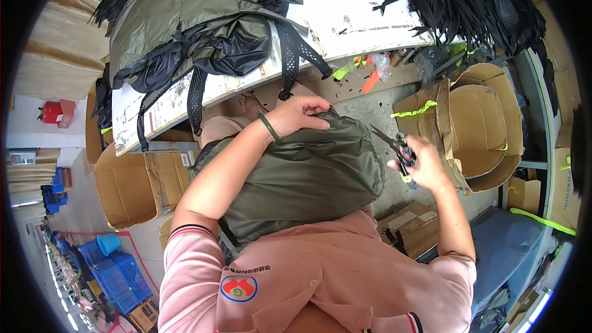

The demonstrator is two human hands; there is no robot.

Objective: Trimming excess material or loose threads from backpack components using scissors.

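Across my lap lies an olive-green fabric bag [308, 176], its thin cloth bunched and wrinkled. My left hand [300, 117], with a dark green bangle on the wrist, is closed on the bag's far edge, where a bit of black trim shows by the fingertips. To the right of the bag, my right hand [425, 163] grips dark-handled scissors [402, 153]. Their blades point up and left toward the bag's far right edge, apart from the cloth. How far the blades are spread is hard to make out.
Beyond my lap stands a white table [351, 28] bearing a pile of olive and black bags [179, 18] with hanging mesh straps, plus black straps [441, 0] at right. Cardboard boxes stand left [126, 188] and right [484, 129]. Scraps litter the floor; blue crates [123, 277] are far left.
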